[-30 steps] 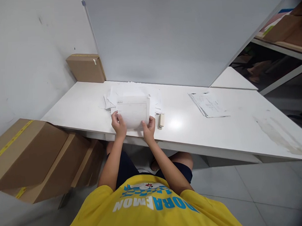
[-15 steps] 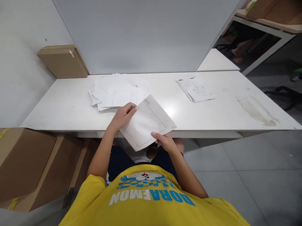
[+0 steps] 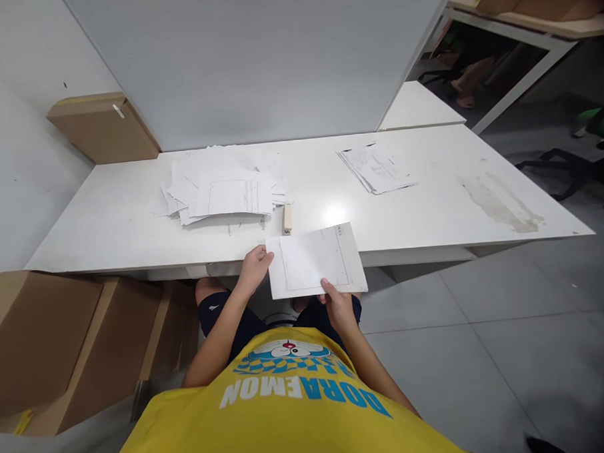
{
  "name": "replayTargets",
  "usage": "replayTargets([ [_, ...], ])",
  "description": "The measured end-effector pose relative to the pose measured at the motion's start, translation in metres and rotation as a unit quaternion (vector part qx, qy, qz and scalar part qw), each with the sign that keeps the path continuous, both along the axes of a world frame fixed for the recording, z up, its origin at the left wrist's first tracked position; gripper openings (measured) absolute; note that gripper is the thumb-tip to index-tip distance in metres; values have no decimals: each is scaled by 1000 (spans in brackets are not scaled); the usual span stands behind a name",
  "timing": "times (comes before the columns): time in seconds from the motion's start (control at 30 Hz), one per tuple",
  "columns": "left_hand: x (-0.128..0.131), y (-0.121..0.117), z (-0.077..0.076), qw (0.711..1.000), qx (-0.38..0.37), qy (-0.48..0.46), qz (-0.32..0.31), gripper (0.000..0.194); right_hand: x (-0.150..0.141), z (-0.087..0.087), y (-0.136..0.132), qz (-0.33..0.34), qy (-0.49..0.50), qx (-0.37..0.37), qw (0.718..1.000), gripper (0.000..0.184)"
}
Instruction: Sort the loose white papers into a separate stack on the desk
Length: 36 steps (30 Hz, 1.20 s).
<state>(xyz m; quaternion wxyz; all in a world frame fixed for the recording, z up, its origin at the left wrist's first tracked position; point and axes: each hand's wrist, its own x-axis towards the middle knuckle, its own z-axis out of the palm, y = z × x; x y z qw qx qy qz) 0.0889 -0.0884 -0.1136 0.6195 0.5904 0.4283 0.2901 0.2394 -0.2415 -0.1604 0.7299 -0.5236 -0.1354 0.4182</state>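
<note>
Between my hands a printed sheet of paper point(image 3: 311, 259) is held over the table's front edge, above my lap. My left hand point(image 3: 254, 268) pinches its left side. With the thumb on top, my right hand point(image 3: 336, 302) grips the lower right edge; its other fingers are hidden beneath. Just beyond the sheet a small cream-coloured block point(image 3: 287, 218) lies on the table point(image 3: 392, 226). A loose pile of papers point(image 3: 228, 196) spreads out behind it to the left. Farther right lies a neater stack of papers point(image 3: 377, 168).
Cardboard boxes point(image 3: 31, 338) stand at the lower left, by the table's front edge. Another cardboard box point(image 3: 102, 132) leans at the back left corner. A grey panel point(image 3: 265, 61) rises along the back. An office chair point(image 3: 574, 171) stands on the floor at right.
The sheet has turned to lie nearly level and moved toward me and slightly right. Both hands moved with it, still holding. The cream block, hidden before, now shows.
</note>
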Motion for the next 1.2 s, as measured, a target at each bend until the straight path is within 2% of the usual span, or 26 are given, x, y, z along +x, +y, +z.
replayTargets([
  [0.07, 6, 6, 4, 999, 11, 33, -3, 25, 7, 1, -1, -10, 6, 23, 1000, 41],
  [0.2, 21, 21, 23, 992, 27, 121, -29, 19, 34, 5, -3, -32, 36, 35, 998, 34],
  [0.33, 36, 23, 36, 977, -1, 206, -48, 30, 52, 11, -6, -40, 35, 9, 999, 30],
  [0.47, 44, 23, 31, 974, -5, 221, -49, 44, 50, 16, -10, -23, 13, 5, 1000, 34],
  [0.6, 49, 31, 22, 969, 31, 237, -55, 46, 41, 17, -9, -17, 0, -14, 1000, 39],
  [0.7, 54, 35, 23, 956, 85, 274, -67, 48, 40, 16, -7, -37, -9, -16, 999, 36],
  [0.8, 56, 35, 26, 931, 172, 312, -74, 50, 43, 17, -6, -47, -21, -20, 998, 32],
  [0.9, 54, 37, 23, 910, 278, 307, -24, 45, 50, 19, -6, -55, -35, -24, 998, 30],
  [0.97, 50, 41, 16, 893, 359, 271, -16, 45, 55, 20, -7, -59, -42, -24, 997, 30],
  [1.07, 43, 50, 5, 859, 450, 219, -108, 52, 59, 19, -8, -57, -43, -25, 997, 34],
  [1.13, 40, 55, 0, 840, 475, 204, -165, 56, 59, 17, -8, -54, -37, -24, 998, 39],
  [1.2, 39, 57, -3, 833, 480, 201, -185, 60, 57, 13, -8, -50, -31, -21, 998, 42],
])
